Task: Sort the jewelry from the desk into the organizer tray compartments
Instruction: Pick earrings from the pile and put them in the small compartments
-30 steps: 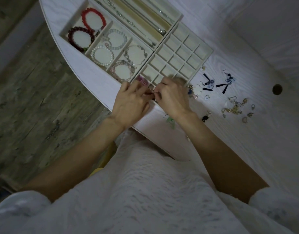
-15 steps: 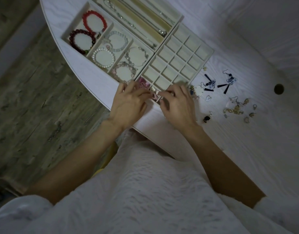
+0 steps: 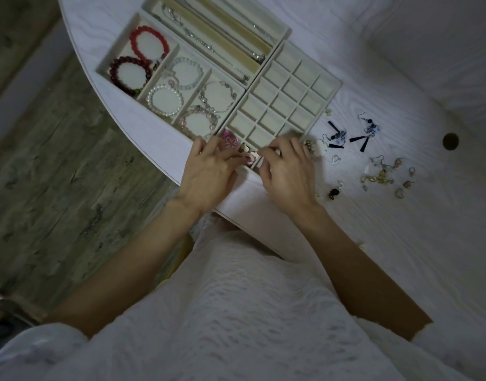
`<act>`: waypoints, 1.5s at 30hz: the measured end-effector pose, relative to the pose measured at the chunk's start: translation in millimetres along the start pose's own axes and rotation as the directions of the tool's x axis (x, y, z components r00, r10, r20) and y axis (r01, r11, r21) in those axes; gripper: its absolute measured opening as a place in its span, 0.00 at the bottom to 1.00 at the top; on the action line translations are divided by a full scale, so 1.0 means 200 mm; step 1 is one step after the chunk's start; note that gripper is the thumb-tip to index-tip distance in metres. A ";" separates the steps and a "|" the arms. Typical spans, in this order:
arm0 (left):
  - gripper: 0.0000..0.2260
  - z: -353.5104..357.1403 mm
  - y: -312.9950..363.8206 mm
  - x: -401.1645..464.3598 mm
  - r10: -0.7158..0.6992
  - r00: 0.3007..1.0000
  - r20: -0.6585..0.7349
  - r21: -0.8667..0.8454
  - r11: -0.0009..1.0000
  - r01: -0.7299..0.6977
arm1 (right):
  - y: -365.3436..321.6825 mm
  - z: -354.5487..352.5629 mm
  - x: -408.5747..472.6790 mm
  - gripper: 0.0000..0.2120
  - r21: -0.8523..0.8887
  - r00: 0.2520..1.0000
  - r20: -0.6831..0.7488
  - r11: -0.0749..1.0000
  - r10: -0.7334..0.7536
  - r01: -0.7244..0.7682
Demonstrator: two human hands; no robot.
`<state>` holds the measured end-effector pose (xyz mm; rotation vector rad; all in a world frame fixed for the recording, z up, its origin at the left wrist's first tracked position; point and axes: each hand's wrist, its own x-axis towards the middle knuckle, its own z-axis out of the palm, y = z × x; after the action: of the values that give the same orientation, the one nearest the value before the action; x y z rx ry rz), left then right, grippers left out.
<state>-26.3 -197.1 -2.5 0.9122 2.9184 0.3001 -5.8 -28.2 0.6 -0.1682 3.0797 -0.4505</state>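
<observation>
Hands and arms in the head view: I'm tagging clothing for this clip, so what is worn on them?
Both forearms are bare. The left hand and right hand show no visible rings, watch or gloves. White textured short sleeves sit at the upper arms, matching the garment.

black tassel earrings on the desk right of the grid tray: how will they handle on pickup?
Probably floppy: each black tassel earring is a thin wire hook with beads and loose dark strips splayed on the desk, so the parts likely swing. Likely very light. The hook may snag the second pair lying close by.
</observation>
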 end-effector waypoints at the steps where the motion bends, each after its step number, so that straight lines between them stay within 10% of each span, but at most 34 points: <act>1: 0.16 0.00 0.01 0.00 -0.002 1.000 -0.002 0.000 1.000 0.002 | 0.00 0.00 0.00 0.15 0.005 1.000 -0.010 1.000 0.005 -0.005; 13: 0.10 -0.03 0.38 0.02 0.075 0.991 -0.106 -0.519 0.846 -0.120 | 0.38 -0.18 -0.54 0.10 0.177 0.959 -0.140 0.959 0.247 -0.222; 21: 0.15 0.23 0.81 0.05 0.336 0.931 0.142 -0.435 0.866 -0.246 | 0.63 -0.20 -1.13 0.20 0.305 0.663 0.195 0.598 0.723 -0.741; 36: 0.16 0.31 0.99 0.11 0.276 0.958 0.083 -0.174 0.950 -0.259 | 0.70 -0.06 -0.90 0.05 0.371 0.852 0.018 0.787 0.524 -0.492; 45: 0.08 0.36 1.13 0.18 0.268 0.955 0.127 -0.050 0.963 -0.264 | 0.76 -0.11 -0.95 0.10 0.465 0.838 0.053 0.729 0.543 -0.502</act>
<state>78.0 17.0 -27.8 1.2703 2.6620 0.2879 166.6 144.2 -21.0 0.7345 2.7851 -1.1382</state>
